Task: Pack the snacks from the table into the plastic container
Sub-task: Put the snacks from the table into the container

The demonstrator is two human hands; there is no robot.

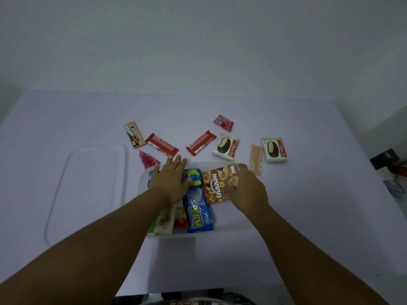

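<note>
My right hand (248,190) grips the brown snack box (220,186) over the plastic container (231,227); my left hand (170,181) presses flat on packed snacks (198,214); the loose red wafer bar (200,143) lies just beyond, nearer my left.

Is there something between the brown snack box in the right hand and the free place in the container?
Nothing visible: the right hand holds the brown cardboard snack box over the clear plastic container, bare beneath.

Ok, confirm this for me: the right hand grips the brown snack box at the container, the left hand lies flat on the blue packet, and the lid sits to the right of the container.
One thing is wrong: the lid lies to the left of the container, as the head view shows. The rest stands: the right hand grips the brown snack box, and the left hand lies flat on the blue packet.
</note>
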